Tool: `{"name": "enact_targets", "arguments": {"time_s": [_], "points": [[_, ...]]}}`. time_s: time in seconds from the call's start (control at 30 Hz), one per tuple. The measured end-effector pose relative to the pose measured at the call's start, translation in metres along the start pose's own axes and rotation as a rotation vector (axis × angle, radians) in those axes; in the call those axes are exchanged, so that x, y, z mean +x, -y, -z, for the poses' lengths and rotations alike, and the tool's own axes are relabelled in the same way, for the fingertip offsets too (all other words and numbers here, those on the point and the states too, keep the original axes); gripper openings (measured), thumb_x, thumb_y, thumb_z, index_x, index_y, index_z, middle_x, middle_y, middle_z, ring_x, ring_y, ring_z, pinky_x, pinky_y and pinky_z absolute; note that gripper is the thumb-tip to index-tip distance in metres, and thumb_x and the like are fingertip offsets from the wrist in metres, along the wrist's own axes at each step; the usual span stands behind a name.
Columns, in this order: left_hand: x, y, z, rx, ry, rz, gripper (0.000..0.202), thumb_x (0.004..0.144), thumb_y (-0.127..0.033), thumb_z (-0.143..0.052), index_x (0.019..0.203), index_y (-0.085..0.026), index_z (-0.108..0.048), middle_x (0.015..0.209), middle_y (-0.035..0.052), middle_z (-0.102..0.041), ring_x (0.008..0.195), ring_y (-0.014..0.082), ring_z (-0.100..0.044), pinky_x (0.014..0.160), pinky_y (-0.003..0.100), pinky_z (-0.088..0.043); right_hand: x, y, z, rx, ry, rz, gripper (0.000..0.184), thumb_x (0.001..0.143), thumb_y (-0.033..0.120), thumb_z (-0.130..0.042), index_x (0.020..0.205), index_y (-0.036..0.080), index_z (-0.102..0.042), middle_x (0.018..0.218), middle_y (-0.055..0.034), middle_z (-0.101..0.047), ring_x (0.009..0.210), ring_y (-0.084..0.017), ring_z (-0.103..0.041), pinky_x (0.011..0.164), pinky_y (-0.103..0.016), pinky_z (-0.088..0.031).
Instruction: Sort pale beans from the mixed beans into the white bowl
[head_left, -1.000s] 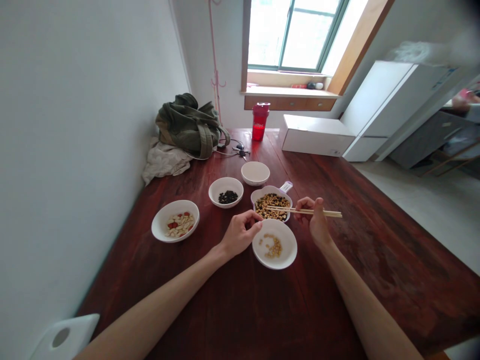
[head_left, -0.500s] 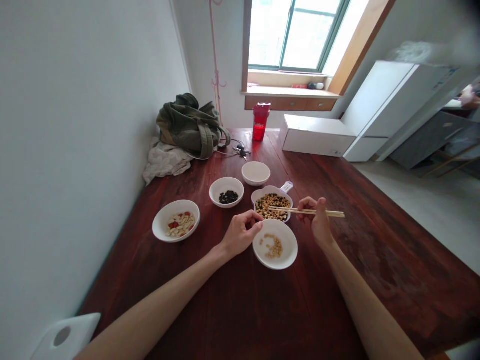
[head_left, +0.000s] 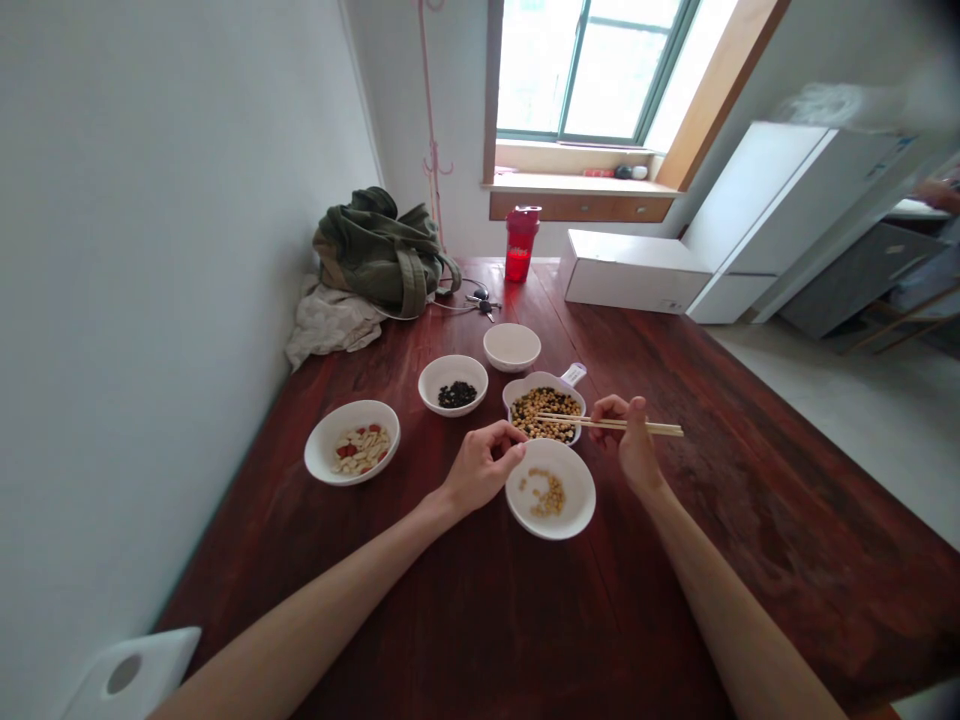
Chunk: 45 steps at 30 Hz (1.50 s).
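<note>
Wooden chopsticks (head_left: 660,428) sit in the person's right hand (head_left: 628,432), its fingers closed around them partway along, with the tips held out left over a white handled dish (head_left: 526,382) of mixed yellow and black beans (head_left: 546,415). No bean shows between the tips. The left hand (head_left: 484,466) is curled and half closed just left of a near white bowl (head_left: 574,482) holding a few yellow beans (head_left: 547,492); whether it pinches anything small or touches the rim cannot be told. Farther left on the red-brown wooden table (head_left: 652,620), a wider white bowl (head_left: 328,437) holds pale and red pieces, and a smaller bowl (head_left: 450,367) holds black beans (head_left: 457,395).
</note>
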<state>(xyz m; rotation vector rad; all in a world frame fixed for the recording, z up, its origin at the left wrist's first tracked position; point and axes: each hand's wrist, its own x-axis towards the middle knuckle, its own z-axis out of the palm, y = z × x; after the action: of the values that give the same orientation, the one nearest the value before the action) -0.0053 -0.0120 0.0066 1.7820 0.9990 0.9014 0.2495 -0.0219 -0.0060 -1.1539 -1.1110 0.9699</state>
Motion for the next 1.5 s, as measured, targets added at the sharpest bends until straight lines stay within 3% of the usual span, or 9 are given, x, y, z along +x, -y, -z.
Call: {"name": "enact_targets", "arguments": {"time_s": [0.67,0.97,1.07,1.2,1.3,1.5], "points": [[-0.001,0.002,-0.001,-0.008,0.001,-0.002,0.022,0.092,-0.032,-0.061,0.094,-0.013,-0.072,0.069,-0.0005,-0.059,0.062,0.0115,-0.049,0.059,0.023,-0.036,0.001,0.003,-0.003,-0.007,-0.076,0.017,0.066,0.095,0.075,-0.035,0.073,0.021,-0.065,0.055,-0.0009,-0.057,0.046,-0.012,-0.048,0.042,-0.024,-0.033],[0.0,0.002,0.0,0.005,0.003,-0.001,0.022,0.092,-0.033,-0.061,0.094,-0.014,-0.073,0.07,0.0002,-0.061,0.063,0.0117,-0.05,0.058,0.023,-0.036,0.005,0.009,0.001,0.218,-0.159,-0.025,0.065,0.09,0.079,-0.042,0.069,0.021,-0.064,0.054,-0.0002,-0.054,0.045,-0.012,-0.05,0.039,-0.022,-0.033],[0.0,0.002,0.0,0.007,-0.001,0.003,0.021,0.091,-0.032,-0.061,0.094,-0.014,-0.073,0.07,0.0,-0.061,0.063,0.0115,-0.05,0.058,0.023,-0.036,0.006,0.015,0.005,0.331,-0.118,-0.019,0.065,0.091,0.077,-0.043,0.064,0.021,-0.062,0.053,-0.0004,-0.05,0.047,-0.013,-0.049,0.041,-0.024,-0.036],[-0.001,0.001,0.0,0.003,0.001,0.007,0.022,0.092,-0.032,-0.061,0.093,-0.014,-0.072,0.069,0.0,-0.06,0.063,0.0114,-0.05,0.059,0.023,-0.036,0.004,0.027,0.009,0.417,0.046,-0.032,0.07,0.092,0.078,-0.039,0.055,0.021,-0.058,0.046,0.0004,-0.039,0.046,-0.014,-0.045,0.044,-0.026,-0.039],[-0.001,0.001,-0.001,-0.005,0.006,0.007,0.022,0.092,-0.032,-0.06,0.093,-0.013,-0.072,0.069,0.0,-0.06,0.062,0.0114,-0.05,0.059,0.023,-0.036,0.001,0.033,0.007,0.418,0.122,-0.066,0.071,0.089,0.081,-0.039,0.056,0.021,-0.059,0.046,-0.0001,-0.04,0.045,-0.014,-0.045,0.043,-0.027,-0.037],[-0.001,0.003,-0.002,-0.013,0.0,0.008,0.022,0.091,-0.033,-0.061,0.094,-0.014,-0.072,0.07,0.0002,-0.06,0.063,0.0118,-0.05,0.059,0.023,-0.036,0.004,0.03,0.006,0.427,0.042,-0.064,0.069,0.086,0.082,-0.045,0.057,0.021,-0.06,0.048,0.0005,-0.042,0.045,-0.014,-0.045,0.043,-0.027,-0.037]]}}
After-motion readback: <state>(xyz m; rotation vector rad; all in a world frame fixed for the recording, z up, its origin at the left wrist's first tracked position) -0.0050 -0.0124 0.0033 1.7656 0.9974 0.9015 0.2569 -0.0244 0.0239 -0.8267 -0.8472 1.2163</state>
